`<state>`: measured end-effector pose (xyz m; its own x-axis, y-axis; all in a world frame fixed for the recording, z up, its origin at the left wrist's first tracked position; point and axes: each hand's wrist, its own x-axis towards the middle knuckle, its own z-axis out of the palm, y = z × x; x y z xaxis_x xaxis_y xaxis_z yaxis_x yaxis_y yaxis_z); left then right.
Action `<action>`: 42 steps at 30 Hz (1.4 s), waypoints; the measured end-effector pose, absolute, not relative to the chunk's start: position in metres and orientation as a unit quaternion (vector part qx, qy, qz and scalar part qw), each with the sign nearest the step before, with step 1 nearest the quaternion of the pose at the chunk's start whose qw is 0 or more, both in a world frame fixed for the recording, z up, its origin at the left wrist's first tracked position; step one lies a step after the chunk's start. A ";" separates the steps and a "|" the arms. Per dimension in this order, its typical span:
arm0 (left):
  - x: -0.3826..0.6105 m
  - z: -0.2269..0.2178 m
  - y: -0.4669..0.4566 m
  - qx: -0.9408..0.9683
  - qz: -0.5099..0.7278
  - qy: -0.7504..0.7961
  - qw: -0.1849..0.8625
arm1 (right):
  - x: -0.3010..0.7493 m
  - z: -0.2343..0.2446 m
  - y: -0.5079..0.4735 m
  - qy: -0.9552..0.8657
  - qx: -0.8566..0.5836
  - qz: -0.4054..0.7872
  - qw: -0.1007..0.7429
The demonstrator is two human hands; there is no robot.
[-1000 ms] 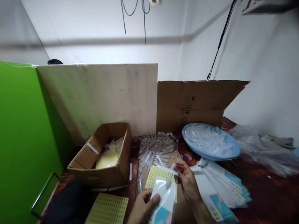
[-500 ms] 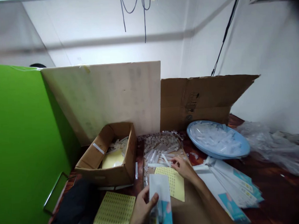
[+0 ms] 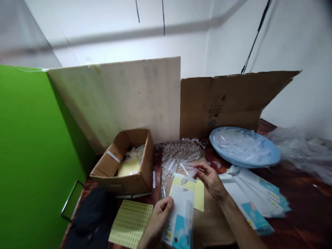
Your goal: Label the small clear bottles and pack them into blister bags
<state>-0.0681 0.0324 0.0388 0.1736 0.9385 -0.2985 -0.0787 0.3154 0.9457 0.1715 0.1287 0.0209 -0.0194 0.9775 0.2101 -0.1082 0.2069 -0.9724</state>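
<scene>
My left hand [image 3: 160,212] is closed around the side of a flat white-and-teal package [image 3: 178,215], tilted over the cardboard. A pinch of my right hand [image 3: 210,177] holds a small translucent plastic piece [image 3: 190,175] just above the package's upper end; its exact kind is blurred. Partly covered by the package lies a yellow sticker sheet [image 3: 199,197]. Beyond both hands, a heap of clear plastic pieces [image 3: 180,153] is spread on a brown cardboard sheet [image 3: 213,228].
An open carton [image 3: 124,184] stands left, and another sticker sheet [image 3: 131,222] lies nearer. A blue basin [image 3: 238,165] of clear pieces sits right, with fanned packages [image 3: 262,197] before it. Cardboard panels [image 3: 236,96] close off the back; a green panel [image 3: 25,151] stands left.
My right hand has come away from the heap with a small plastic piece, toward the package's upper end. The package in my left hand has tilted slightly. The camera view has shifted.
</scene>
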 end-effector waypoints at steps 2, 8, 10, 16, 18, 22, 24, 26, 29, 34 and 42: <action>-0.063 0.038 0.034 0.414 0.387 0.514 0.644 | 0.164 0.027 0.114 -0.507 -0.379 0.512 0.581; -0.052 0.040 0.036 0.438 0.389 0.519 0.622 | 0.161 0.045 0.083 -0.578 -0.348 0.583 0.453; -0.051 0.042 0.035 0.459 0.382 0.517 0.614 | 0.164 0.046 0.078 -0.604 -0.342 0.603 0.394; -0.051 0.046 0.030 0.527 0.359 0.494 0.591 | 0.167 0.029 0.073 -0.446 -0.372 0.663 0.472; -0.053 0.048 0.030 0.556 0.342 0.482 0.585 | 0.169 0.027 0.072 -0.458 -0.368 0.692 0.420; -0.060 0.055 0.030 0.606 0.286 0.459 0.584 | 0.174 0.029 0.073 -0.515 -0.337 0.721 0.319; -0.064 0.059 0.030 0.628 0.258 0.454 0.577 | 0.176 0.031 0.074 -0.525 -0.321 0.739 0.275; -0.067 0.062 0.029 0.647 0.241 0.455 0.562 | 0.176 0.031 0.074 -0.529 -0.311 0.751 0.242; -0.068 0.066 0.027 0.676 0.226 0.453 0.536 | 0.175 0.032 0.071 -0.524 -0.318 0.756 0.229; -0.071 0.067 0.022 0.702 0.206 0.446 0.516 | 0.171 0.031 0.060 -0.506 -0.341 0.757 0.231; -0.074 0.068 0.022 0.671 0.310 0.473 0.480 | 0.158 0.031 0.048 -0.428 -0.397 0.703 0.406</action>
<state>-0.0743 0.0215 0.0682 0.3605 0.9320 -0.0385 0.3372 -0.0917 0.9370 0.1577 0.0476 0.0306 -0.3547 0.9109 -0.2108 -0.2310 -0.3038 -0.9243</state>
